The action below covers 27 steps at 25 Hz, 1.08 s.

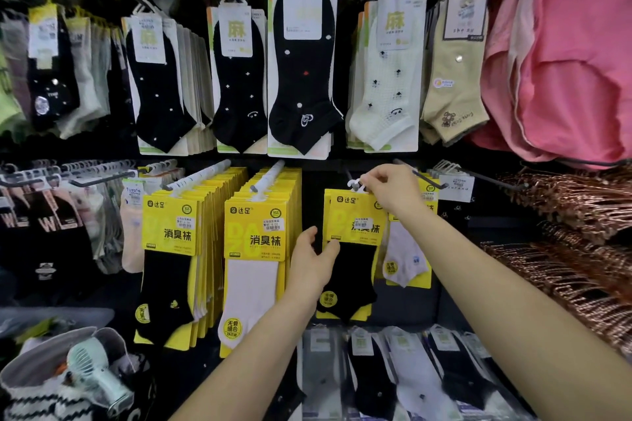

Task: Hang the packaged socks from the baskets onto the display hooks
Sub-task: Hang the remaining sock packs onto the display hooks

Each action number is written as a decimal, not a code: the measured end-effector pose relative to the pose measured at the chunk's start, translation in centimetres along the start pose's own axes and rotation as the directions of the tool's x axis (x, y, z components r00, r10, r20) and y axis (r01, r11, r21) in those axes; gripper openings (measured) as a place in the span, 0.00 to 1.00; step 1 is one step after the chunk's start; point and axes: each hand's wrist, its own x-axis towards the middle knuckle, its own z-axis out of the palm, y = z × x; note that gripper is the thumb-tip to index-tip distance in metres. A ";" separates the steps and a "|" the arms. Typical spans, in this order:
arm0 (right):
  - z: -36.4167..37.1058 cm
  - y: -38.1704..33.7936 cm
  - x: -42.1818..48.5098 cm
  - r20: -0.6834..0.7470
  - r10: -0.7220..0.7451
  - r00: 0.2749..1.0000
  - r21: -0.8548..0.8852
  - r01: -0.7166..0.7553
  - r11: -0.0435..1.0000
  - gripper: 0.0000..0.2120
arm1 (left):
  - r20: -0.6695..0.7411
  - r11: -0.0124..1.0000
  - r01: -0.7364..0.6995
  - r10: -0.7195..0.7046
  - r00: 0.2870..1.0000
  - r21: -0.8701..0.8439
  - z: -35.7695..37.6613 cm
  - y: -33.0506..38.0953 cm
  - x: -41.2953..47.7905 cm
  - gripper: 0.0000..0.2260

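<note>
My right hand (393, 191) is up at the top of the sock pack (352, 249), its fingers (371, 178) pinching the white hanger tab (355, 184) right at the tip of the hook (348, 175). My left hand (313, 261) is lower down and grips the pack's left edge, thumb on the front where the yellow card meets the black sock and the other fingers curled behind.

So the pack hangs between my two hands, in front of the near-empty hook. I cannot tell whether the tab's hole is already over the tip or just short of it.

To do this well, I judge the tab should be held flat and square to the hook so the hole meets the tip cleanly. Then I should push straight back along the rod, not sideways. The left hand should only steady the bottom so the card does not swing or twist. Just beyond my right fingers a white-sock pack (407, 249) sits further back, and the new one should slide up against it. To the left of my left hand a full row of yellow packs (254, 239) hangs close by, and I should avoid brushing it.
</note>
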 end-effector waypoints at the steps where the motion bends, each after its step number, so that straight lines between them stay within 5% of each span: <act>1: 0.0 0.0 0.0 0.001 -0.005 1.000 0.002 0.005 1.000 0.08 | 0.005 1.000 0.010 -0.010 1.000 0.004 0.0 -0.1 0.0 0.27; 11: 0.6 -0.8 -1.0 -0.023 -0.065 0.998 -0.026 0.065 0.998 0.08 | 0.045 0.999 0.013 -0.015 0.999 0.040 -0.4 -0.1 -0.3 0.27; 17: -0.4 1.1 -5.7 -0.100 -0.050 0.994 0.122 0.062 0.991 0.07 | 0.144 0.997 0.017 -0.028 0.989 0.075 -2.3 -1.9 -4.7 0.24; 22: 4.4 8.3 -18.9 0.194 0.030 0.980 0.147 -0.060 0.987 0.02 | 0.170 0.969 0.190 -0.217 0.961 0.159 -6.9 -11.3 -12.7 0.08; 27: 12.4 15.5 -33.7 0.498 0.272 0.824 0.057 -0.344 0.937 0.03 | -0.029 0.847 0.409 -0.426 0.904 0.338 -11.5 -24.0 -18.5 0.08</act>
